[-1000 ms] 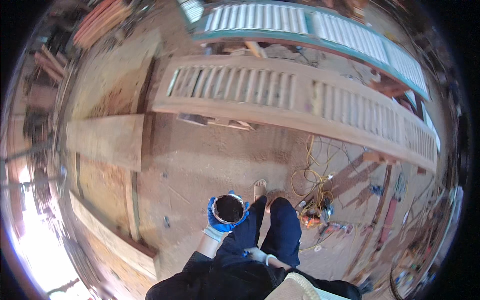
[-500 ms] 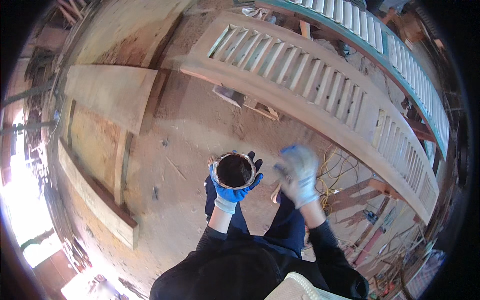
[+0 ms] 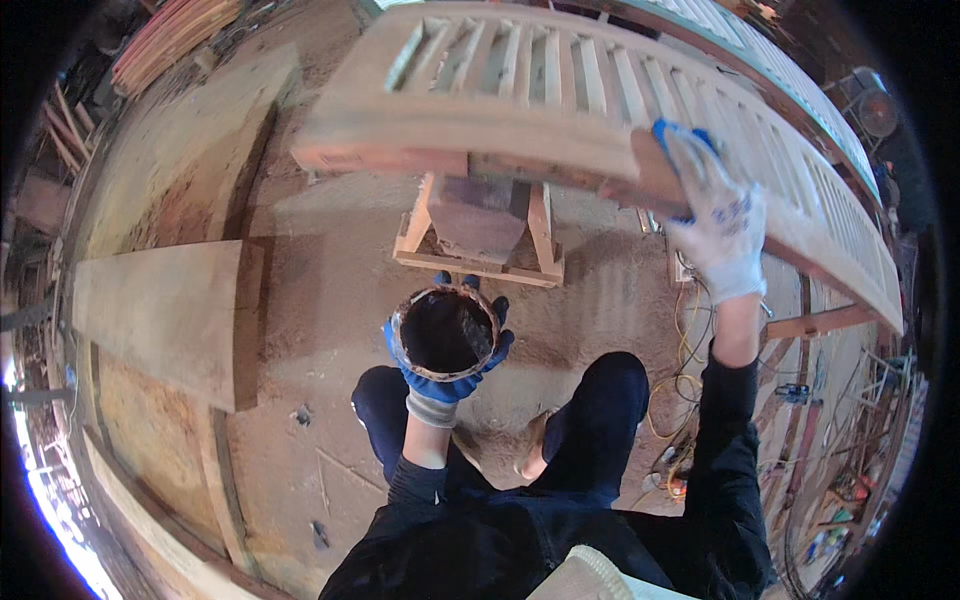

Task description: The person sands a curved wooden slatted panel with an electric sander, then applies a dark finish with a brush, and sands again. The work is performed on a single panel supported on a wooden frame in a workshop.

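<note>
My left hand (image 3: 440,395), in a blue-coated glove, holds a round container (image 3: 402,352) from beneath. Its rim is crusted and its inside is dark brown. At the upper right, my right hand (image 3: 722,220), in a white and blue glove, grips the near rail of a louvred wooden shutter (image 3: 440,118). Those fingers reach over the top of the rail, while the palm side is partly hidden and slightly blurred. A darker brown patch shows on the rail beside that hand. Whether a small rag is under the fingers cannot be seen.
A wooden trestle (image 3: 480,262) stands below the shutter, with a second, pale louvred shutter (image 3: 800,95) behind it. Boards (image 3: 160,300) lie at the left. Yellow cable (image 3: 690,385) coils on the floor near my right knee, with clutter at the far right.
My right hand has moved up and right from mid-air onto the shutter's rail. The view has shifted, bringing the shutter and trestle closer. The container remains in my left hand.
</note>
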Tool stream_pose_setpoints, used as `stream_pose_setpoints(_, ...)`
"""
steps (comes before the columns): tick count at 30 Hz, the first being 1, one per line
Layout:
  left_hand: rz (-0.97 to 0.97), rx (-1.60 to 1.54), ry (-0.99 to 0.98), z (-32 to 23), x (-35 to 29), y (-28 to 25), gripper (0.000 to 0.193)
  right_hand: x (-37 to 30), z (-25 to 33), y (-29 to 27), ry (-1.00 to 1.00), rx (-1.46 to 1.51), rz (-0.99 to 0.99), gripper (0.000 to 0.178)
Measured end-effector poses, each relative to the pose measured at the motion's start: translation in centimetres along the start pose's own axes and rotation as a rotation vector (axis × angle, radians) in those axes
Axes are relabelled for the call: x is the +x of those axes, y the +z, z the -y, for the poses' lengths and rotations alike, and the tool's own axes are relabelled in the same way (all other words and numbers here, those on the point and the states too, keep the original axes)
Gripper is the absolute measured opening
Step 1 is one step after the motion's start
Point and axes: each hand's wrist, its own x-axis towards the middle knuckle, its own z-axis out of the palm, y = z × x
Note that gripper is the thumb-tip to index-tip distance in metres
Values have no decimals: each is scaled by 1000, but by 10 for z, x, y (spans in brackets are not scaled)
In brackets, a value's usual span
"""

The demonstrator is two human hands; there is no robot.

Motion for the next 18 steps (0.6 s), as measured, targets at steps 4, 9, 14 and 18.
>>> stream_pose_setpoints(4, 171, -179, -119, 1, 11, -46, 74, -6, -7, 12, -41, -141, -246, 72)
stream_pose_setpoints(9, 33, -162, -171, 10, 0, -70, 66, -7, 6, 17, -38, -66, -339, 58)
stream_pose_setpoints(14, 87, -93, -194, 5, -22, -58, 73, -13, 12, 12, 45, 23, -299, 68)
stream_pose_setpoints(18, 99, -16, -68, -21, -23, -70, 79, -41, 71, -7, -35, 171, -652, 66)
